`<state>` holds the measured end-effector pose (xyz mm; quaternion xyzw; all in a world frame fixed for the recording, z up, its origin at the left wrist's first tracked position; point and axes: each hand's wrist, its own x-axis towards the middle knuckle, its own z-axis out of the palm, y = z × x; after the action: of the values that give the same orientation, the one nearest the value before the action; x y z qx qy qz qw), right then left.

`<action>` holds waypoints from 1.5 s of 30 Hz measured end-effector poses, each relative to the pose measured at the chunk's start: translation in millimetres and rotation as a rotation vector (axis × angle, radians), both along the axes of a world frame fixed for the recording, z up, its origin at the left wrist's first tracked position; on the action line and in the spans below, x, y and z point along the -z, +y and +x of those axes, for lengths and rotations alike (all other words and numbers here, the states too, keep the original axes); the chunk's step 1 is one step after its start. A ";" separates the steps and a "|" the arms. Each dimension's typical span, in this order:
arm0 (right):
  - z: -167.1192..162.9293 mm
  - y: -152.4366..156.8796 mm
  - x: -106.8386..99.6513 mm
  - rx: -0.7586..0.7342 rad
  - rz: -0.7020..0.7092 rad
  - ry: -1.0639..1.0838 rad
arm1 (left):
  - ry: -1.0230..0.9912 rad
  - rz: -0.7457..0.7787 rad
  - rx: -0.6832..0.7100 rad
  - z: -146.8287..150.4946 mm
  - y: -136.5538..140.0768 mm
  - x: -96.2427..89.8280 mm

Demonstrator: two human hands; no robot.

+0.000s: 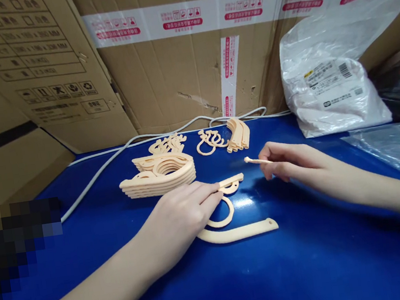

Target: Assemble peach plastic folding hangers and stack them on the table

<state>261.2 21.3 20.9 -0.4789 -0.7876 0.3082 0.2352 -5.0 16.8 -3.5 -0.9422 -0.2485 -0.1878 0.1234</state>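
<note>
My left hand (184, 209) is closed on a beige plastic folding hanger (239, 234). One long curved arm with a hole near its tip extends to the right, and a ring shows beneath my fingers; the rest is covered by the hand. To the right, my right hand (291, 161) pinches a thin beige hook (251, 160), seen nearly edge-on, its knobbed end pointing left. The hook and the hanger are apart. Behind my left hand lies a neat stack of beige hangers (160, 188).
Loose beige hooks (213, 140) and another hook pile (167, 144) lie at the back, beside nested curved arms (238, 134). A white cable (103, 161) crosses the blue table (298, 265). Cardboard boxes (174, 74) wall the rear; a white plastic bag (332, 86) stands at right.
</note>
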 end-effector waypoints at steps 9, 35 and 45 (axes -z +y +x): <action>2.6 1.1 0.1 -0.035 0.207 -0.294 | -0.118 -0.097 0.017 0.7 -0.5 4.6; 2.2 -5.5 0.7 -0.168 0.343 -0.395 | -0.022 -0.490 0.045 11.9 -20.2 0.8; 0.7 -9.2 0.1 -0.242 0.240 -0.454 | 0.010 -0.560 0.011 13.1 -14.5 0.9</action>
<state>261.9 12.1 20.8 -0.4070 -0.9024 0.1235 0.0695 8.0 2.3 -4.4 -0.9419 -0.2851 -0.1078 -0.1414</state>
